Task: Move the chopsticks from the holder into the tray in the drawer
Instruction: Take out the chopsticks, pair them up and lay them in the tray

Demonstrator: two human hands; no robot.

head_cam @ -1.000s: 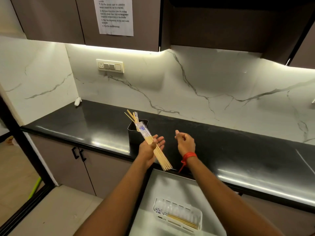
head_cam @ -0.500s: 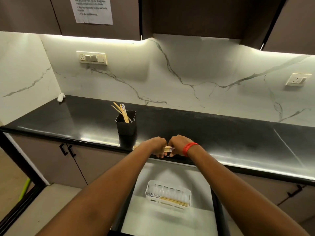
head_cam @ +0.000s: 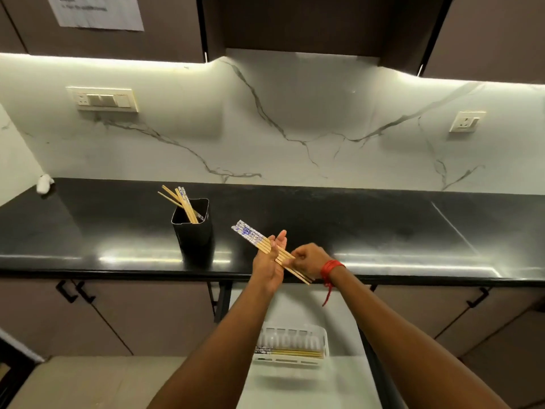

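A bundle of wooden chopsticks (head_cam: 250, 236) with blue-and-white patterned tops lies slanted across the palm of my left hand (head_cam: 268, 267), whose fingers point straight up. My right hand (head_cam: 309, 259), with a red thread at the wrist, curls round the bundle's lower part. Both hands hover above the counter's front edge. The black holder (head_cam: 193, 234) stands to the left on the counter with several chopsticks (head_cam: 182, 202) leaning in it. Below, the white tray (head_cam: 295, 335) sits in the open drawer (head_cam: 295, 388) with a few chopsticks (head_cam: 289, 353) lying in it.
The black counter (head_cam: 383, 231) runs the full width under a marble backsplash. A small white object (head_cam: 44, 184) lies at its far left. Closed cabinet doors with black handles (head_cam: 75, 292) flank the drawer. Dark upper cabinets hang overhead.
The bundle, held low and level at the counter edge half a second ago, is now raised and slanted. My left hand has opened flat under it. The camera view has shifted.
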